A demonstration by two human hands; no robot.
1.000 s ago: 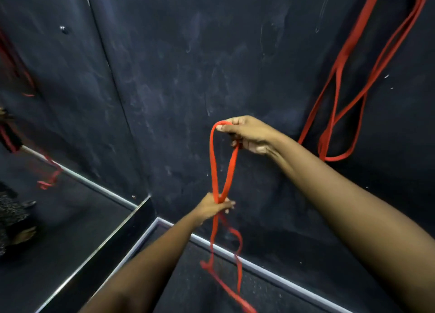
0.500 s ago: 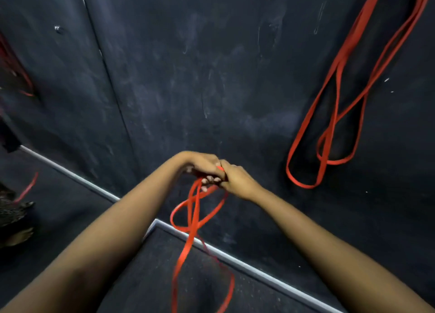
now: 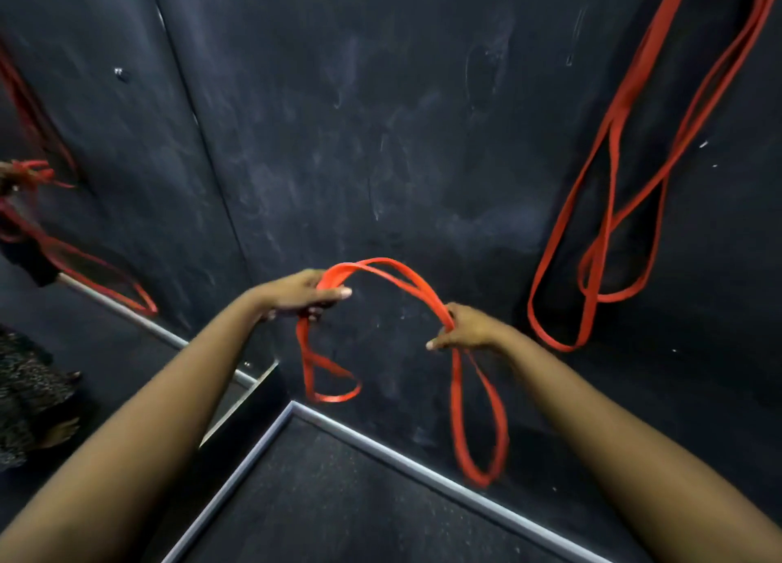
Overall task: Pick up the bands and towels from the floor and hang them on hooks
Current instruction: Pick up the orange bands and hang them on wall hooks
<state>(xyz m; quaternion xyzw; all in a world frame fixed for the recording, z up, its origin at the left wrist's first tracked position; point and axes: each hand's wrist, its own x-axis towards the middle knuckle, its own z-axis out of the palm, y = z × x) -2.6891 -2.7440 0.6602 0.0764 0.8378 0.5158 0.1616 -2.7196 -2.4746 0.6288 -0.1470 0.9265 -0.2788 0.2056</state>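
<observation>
1. Red flat elastic band (image 3: 393, 272): a long, thin loop doubled over on itself. It arches in the air between your two hands, in front of the dark scuffed wall (image 3: 338, 118) and above a corner of the speckled black floor (image 3: 338, 503).
2. Its strands run side by side over the arch. A short loop dangles below your left hand (image 3: 296, 293). A longer one hangs below your right hand (image 3: 463, 329) and ends near the grey metal strip (image 3: 423, 471) at the foot of the wall. Both hanging ends are blurred.
3. Your left hand is palm down, its fingers curled round the strands and the thumb stretched out to the right.
4. Your right hand sits lower, clenched round the strands, well apart from the left.
5. Both bare forearms reach in from the lower corners.
6. Two more long red bands (image 3: 609, 207) hang down the wall to your right, their tops out of frame.
7. A glossy panel (image 3: 97, 232) on the left reflects dim red loops.
</observation>
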